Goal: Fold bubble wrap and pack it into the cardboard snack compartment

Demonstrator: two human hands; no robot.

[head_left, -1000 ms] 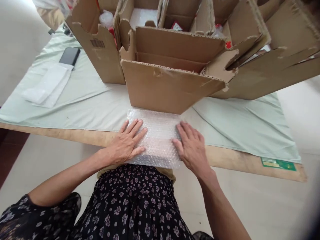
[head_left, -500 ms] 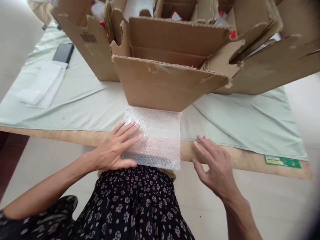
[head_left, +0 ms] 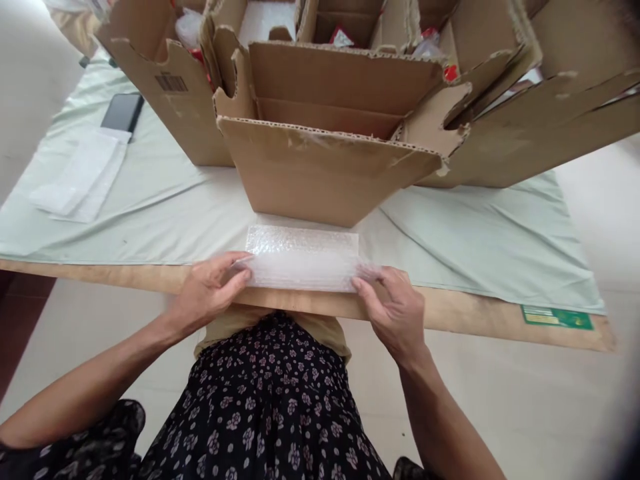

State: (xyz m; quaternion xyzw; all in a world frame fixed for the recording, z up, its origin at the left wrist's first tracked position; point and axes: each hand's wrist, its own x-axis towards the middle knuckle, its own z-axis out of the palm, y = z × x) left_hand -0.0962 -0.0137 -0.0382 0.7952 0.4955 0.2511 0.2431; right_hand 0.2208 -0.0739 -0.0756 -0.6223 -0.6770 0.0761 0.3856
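Note:
A sheet of bubble wrap lies at the table's front edge, its near part folded up over the rest. My left hand pinches its left side between thumb and fingers. On the opposite side, my right hand grips the right corner with the thumb on top. Just beyond the wrap stands an open cardboard box, whose inside is mostly hidden by its front wall.
More cardboard boxes stand behind, with red and clear-wrapped items inside. At the left lie a black phone and flat bubble wrap pieces. A green card sits at the right front edge of the cloth-covered table.
Both hands have closed on the bubble wrap's sides. Its near edge, which hung over the table edge, is now folded up and away from me. The right hand has moved left to reach it.

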